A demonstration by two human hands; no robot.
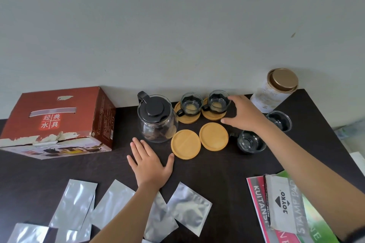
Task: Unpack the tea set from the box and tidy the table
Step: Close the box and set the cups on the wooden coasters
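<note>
**A:** Bamboo coasters (185, 144) out, four of them. Two at 12 o'clock on the table (207, 173) carry glass cups; two nearer ones are bare.

**B:** Hands?

**A:** Right hand (244, 113) reaches toward 1 o'clock, fingers spread loosely around the back cup (218, 102), thumb low by its coaster. Touching or just beside, can't tell. Not a closed grip. Left hand (150, 161) lies flat on the tabletop, palm down, fingers splayed, holding nothing, just in front of the teapot (157, 118).

**B:** Rest of the set?

**A:** Teapot sits at 11 o'clock, black lid on. Two more cups (250, 142) sit loose at 2 o'clock, off coasters, under the right forearm. Box (59, 122) stands at 9 o'clock, closed side toward us.

**B:** Risks?

**A:** Main one: the forearm passes right above those loose cups. Drop the elbow and one gets swept or clipped. Second: the cup on its coaster is glass on smooth wood, so a sideways nudge could slide it into its neighbour, which is nearly touching. The tin (274, 89) at 1 o'clock is close to the hand too.

**B:** Tidying?

**A:** Not done, I'd say. Foil pouches (188, 210) scattered at 6 o'clock, stationery packs (282, 205) at 4.
</note>
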